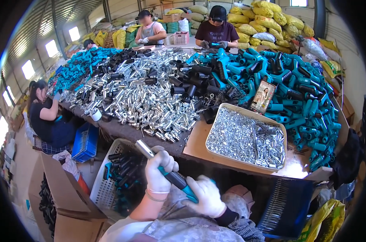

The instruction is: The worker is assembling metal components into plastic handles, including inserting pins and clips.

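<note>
left hand (159,171), white-gloved, fingers wrapped tight round the upper half of a teal-and-black handle tool (173,177) with a silver metal sleeve (144,149) at its tip. right hand (207,197), also white-gloved, grip closed on the teal lower end of the same tool. both hands sit just above the lap, near 6 o'clock of the view.

key relation: tool's long axis runs from 10 o'clock (silver tip) to 4 o'clock (teal butt). left hand is nearer the silver end, right hand nearer the butt; the two hands are close together along the shaft, black middle section showing between them.

surroundings:
- beige tray (280,133) of small silver parts, at 2 o'clock from the hands, resting on the tabletop (195,141).
- white slatted basket (104,189) holding dark finished tools, at 9 o'clock, just beside the left forearm.
- heap of silver sleeves (142,92) at 12 o'clock; heap of teal handles (296,88) at 1–2 o'clock.
- phone (262,97) propped upright against the teal heap, screen lit.
- open brown cardboard box (58,189) at 8 o'clock; blue crate (85,142) beyond it.
- yellow sacks (267,20) stacked along the far wall, 1 o'clock; no labels legible.
- other workers seated across the tabletop, and one at far left.
</note>
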A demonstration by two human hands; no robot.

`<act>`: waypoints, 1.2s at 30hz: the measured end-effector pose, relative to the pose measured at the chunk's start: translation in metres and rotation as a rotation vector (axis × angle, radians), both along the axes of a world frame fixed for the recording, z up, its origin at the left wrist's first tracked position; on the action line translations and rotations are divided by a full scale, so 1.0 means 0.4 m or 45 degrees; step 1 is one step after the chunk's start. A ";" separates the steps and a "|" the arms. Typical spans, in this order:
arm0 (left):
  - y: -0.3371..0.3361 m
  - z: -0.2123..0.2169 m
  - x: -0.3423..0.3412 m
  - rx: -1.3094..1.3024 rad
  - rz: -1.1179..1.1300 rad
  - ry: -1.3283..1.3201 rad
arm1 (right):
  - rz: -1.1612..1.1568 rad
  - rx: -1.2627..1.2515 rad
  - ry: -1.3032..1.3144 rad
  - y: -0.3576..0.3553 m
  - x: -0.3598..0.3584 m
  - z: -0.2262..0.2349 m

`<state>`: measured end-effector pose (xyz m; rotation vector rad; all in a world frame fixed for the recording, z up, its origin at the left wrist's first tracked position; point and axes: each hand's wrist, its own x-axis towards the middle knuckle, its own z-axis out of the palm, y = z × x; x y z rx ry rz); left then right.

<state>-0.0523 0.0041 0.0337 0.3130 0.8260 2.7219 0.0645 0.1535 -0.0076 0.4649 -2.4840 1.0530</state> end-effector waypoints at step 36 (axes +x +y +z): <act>0.000 -0.082 -0.018 0.027 -0.159 -0.122 | 0.053 -0.646 -0.385 -0.017 0.043 -0.099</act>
